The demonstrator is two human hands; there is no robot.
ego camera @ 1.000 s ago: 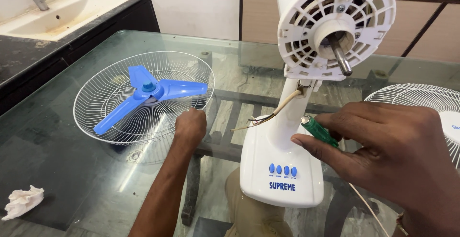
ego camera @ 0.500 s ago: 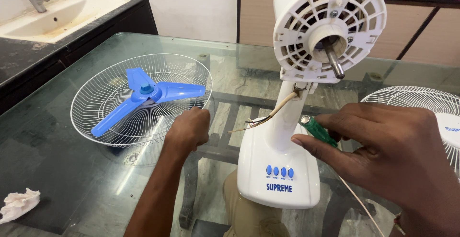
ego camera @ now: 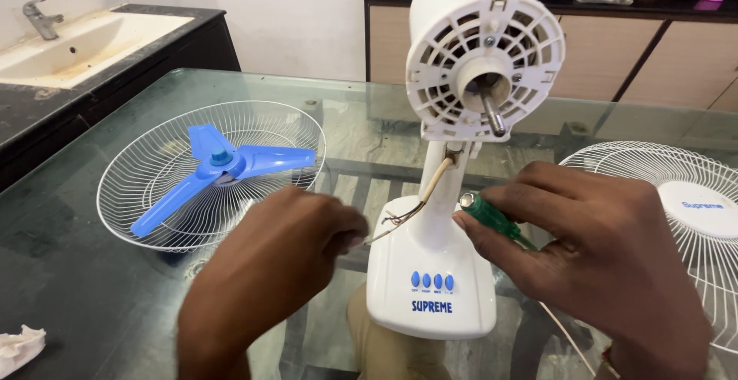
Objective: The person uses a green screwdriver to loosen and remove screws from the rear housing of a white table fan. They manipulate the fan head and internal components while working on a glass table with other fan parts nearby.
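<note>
Wiring work is what I judge to be in hand: looking down from my head, my left hand (ego camera: 273, 261) pinches the bare end of the loose cable (ego camera: 421, 195) hanging from the neck of the white table fan (ego camera: 442, 265) on the glass table (ego camera: 115, 311). My right hand (ego camera: 592, 257) is closed around a green screwdriver (ego camera: 492, 219) just beside the stand. Next, I reckon, the tip must meet a screw I cannot see.
</note>
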